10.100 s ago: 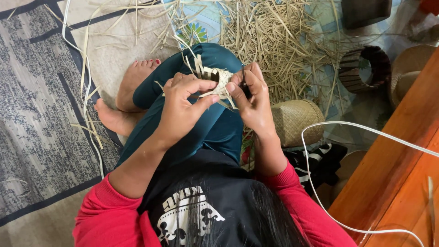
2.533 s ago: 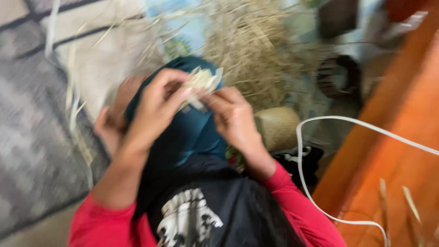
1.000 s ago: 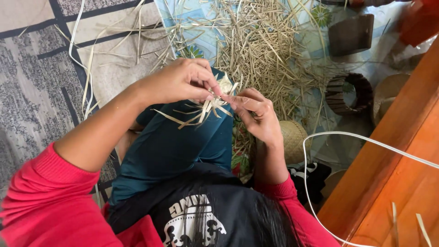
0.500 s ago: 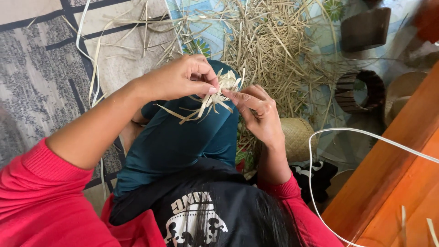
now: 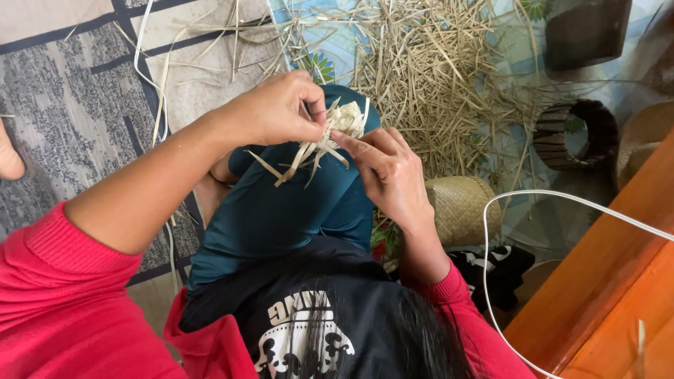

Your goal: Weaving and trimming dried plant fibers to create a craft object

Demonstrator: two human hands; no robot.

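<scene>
Grey patterned rug (image 5: 63, 133) w/ dark stripes is lying at far left, a few long pale loose strips (image 5: 151, 84) trailing across it. Left hand (image 5: 270, 112) is sitting clenched over the small pale half-woven straw piece (image 5: 330, 137), thumb & fingers pinching its top, loose strip ends hanging below. The piece is being held above the knee of the teal trousers (image 5: 281, 210), between both hands. Vs half a sec ago left forearm is reaching in a bit lower, grip about the same, so weaving looks to be carrying on w/o a break. Right hand (image 5: 390, 175) is grasping the piece's right edge, index finger stretched along it. Further right: heap of dry straw strips (image 5: 435, 77) on the floor, small round woven straw basket (image 5: 460, 207) just beside right wrist, dark brown cylindrical woven basket (image 5: 576, 133), then the orange wooden furniture edge (image 5: 604, 281) w/ a white cord (image 5: 491, 217) looping over it
</scene>
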